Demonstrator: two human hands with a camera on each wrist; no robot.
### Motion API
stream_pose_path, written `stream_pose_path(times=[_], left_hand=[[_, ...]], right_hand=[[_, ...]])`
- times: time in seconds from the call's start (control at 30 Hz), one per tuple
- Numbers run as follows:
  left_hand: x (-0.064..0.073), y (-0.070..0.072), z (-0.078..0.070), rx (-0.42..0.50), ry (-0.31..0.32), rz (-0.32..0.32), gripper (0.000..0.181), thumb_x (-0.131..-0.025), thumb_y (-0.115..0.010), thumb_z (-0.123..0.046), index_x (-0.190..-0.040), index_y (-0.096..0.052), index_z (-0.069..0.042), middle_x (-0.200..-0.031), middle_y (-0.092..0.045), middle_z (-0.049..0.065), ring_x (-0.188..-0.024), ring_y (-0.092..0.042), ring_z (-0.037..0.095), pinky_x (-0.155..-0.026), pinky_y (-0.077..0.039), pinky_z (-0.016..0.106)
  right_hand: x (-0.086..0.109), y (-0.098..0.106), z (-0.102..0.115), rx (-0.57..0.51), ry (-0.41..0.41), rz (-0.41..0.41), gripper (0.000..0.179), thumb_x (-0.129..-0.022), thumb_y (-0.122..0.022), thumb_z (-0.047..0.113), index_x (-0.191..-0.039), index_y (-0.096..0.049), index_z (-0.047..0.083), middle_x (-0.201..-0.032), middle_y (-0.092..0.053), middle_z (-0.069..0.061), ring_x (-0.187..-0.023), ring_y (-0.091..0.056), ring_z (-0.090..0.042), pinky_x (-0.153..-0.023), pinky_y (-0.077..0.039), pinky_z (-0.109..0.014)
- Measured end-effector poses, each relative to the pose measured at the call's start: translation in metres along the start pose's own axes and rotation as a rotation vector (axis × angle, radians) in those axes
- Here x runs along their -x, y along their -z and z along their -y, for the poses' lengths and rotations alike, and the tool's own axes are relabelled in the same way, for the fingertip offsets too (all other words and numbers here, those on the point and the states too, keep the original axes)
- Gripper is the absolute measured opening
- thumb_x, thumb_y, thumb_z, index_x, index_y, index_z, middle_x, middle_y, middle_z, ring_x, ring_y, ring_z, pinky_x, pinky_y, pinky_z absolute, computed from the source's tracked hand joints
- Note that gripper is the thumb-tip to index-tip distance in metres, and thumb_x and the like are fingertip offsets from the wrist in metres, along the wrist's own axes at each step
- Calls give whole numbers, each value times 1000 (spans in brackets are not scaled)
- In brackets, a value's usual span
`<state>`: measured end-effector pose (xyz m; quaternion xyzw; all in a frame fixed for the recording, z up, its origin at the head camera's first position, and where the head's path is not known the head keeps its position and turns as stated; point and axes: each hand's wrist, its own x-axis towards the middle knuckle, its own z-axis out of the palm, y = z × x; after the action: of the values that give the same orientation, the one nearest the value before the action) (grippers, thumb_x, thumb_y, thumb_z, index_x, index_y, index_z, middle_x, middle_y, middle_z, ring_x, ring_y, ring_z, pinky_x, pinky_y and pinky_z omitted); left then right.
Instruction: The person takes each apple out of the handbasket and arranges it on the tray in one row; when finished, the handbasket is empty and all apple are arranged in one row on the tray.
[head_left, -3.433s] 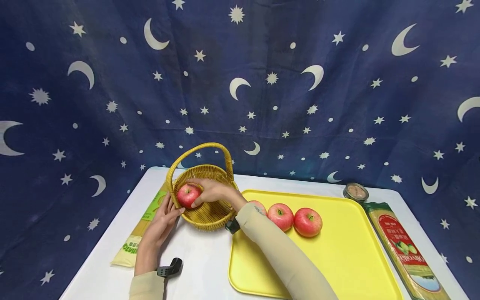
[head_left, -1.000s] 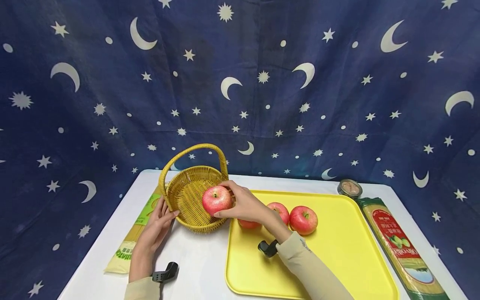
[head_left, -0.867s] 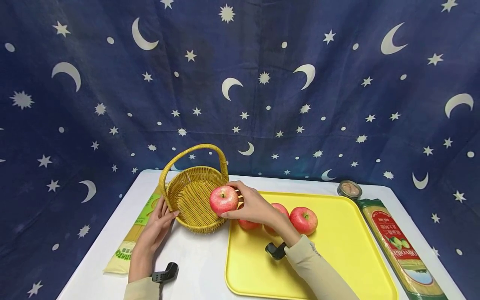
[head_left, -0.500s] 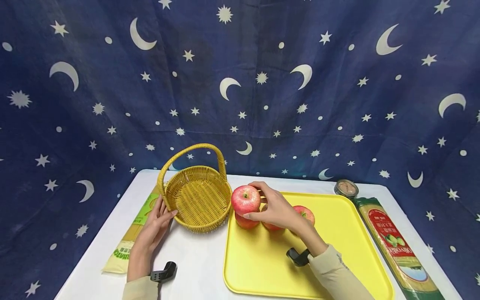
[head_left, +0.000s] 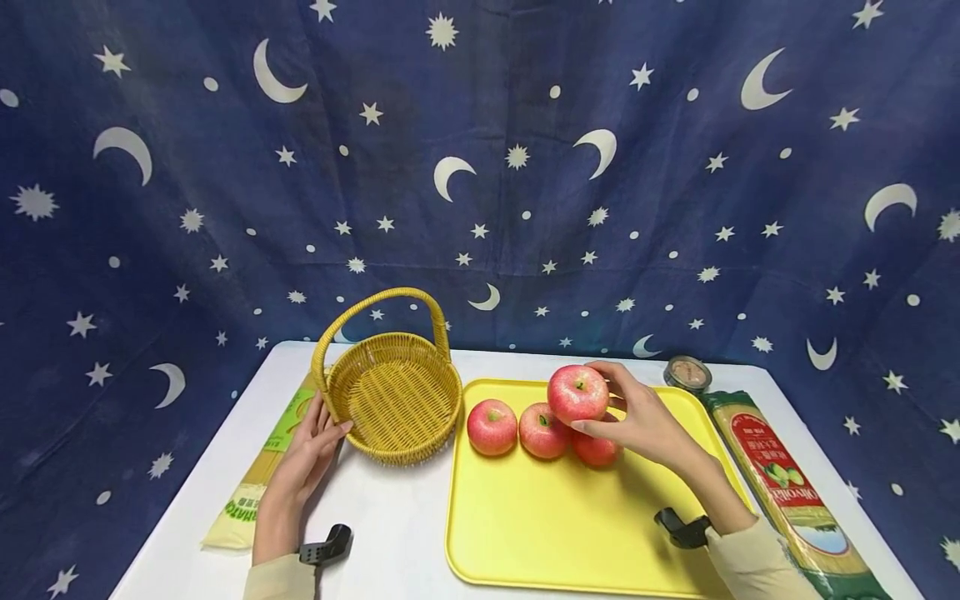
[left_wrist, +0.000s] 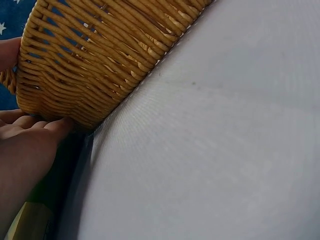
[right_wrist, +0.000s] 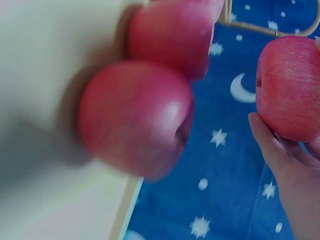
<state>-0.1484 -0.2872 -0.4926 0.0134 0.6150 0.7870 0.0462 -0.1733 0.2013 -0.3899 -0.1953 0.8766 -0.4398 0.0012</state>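
Note:
My right hand [head_left: 643,418] grips a red apple [head_left: 577,393] between thumb and fingers, raised over the row on the yellow tray [head_left: 540,525]. Three apples sit in that row: a left one [head_left: 492,427], a middle one [head_left: 543,431] and a right one [head_left: 596,448], partly covered by the held apple. In the right wrist view the held apple [right_wrist: 290,90] hangs apart from the others. My left hand [head_left: 302,458] holds the left side of a yellow wicker basket [head_left: 397,404], thumb at the rim. The left wrist view shows its fingers [left_wrist: 35,127] against the basket's lower wall. Nothing lies inside the basket.
A green-and-yellow noodle packet [head_left: 255,483] lies at the left, partly under my left arm. Right of the tray lies a red-labelled pasta packet [head_left: 787,483], with a small round tin [head_left: 687,374] behind it. A dark star-patterned cloth [head_left: 480,167] hangs behind the white table.
My right hand has lifted an apple out of the basket and carried it right, over the right end of the tray's row. My left hand stays on the basket.

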Motion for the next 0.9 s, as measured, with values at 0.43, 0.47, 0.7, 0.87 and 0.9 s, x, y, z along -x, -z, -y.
stream_pose_path(times=[0.43, 0.47, 0.7, 0.87, 0.9], left_hand=[[3, -2, 0, 12, 4, 11, 98, -100, -56, 1, -165, 14, -23, -173, 17, 2, -160, 10, 23, -125, -19, 25], [2, -2, 0, 11, 2, 14, 98, -100, -55, 1, -165, 14, -24, -173, 17, 2, -160, 10, 23, -126, -19, 25], [3, -2, -1, 1, 4, 10, 98, -101, -54, 2, -164, 17, -23, -173, 19, 3, -160, 13, 24, -125, -20, 22], [1, -1, -2, 9, -3, 5, 97, -100, -52, 4, -165, 15, -23, -173, 17, 3, -160, 13, 23, -124, -22, 22], [1, -1, -2, 11, -5, 9, 97, -100, -52, 4, -165, 14, -24, -173, 17, 2, -160, 12, 23, -124, -22, 23]], right_hand=[[37, 43, -38, 65, -112, -104, 82, -81, -89, 23, -145, -42, 1, -138, -56, -22, -125, -61, -44, -92, -49, -6], [40, 45, -42, 60, -126, -104, 82, -82, -88, 22, -146, -41, 0, -138, -55, -23, -124, -60, -45, -90, -50, -6], [50, 53, -73, 97, -200, -73, 87, -82, -87, 23, -151, -39, -1, -140, -53, -28, -123, -58, -48, -85, -49, -8], [52, 48, -93, 135, -228, -54, 81, -81, -88, 28, -146, -46, 1, -133, -59, -27, -120, -61, -49, -83, -53, -15], [52, 47, -96, 137, -236, -50, 81, -81, -87, 28, -145, -46, 1, -133, -59, -26, -119, -61, -49, -83, -54, -17]])
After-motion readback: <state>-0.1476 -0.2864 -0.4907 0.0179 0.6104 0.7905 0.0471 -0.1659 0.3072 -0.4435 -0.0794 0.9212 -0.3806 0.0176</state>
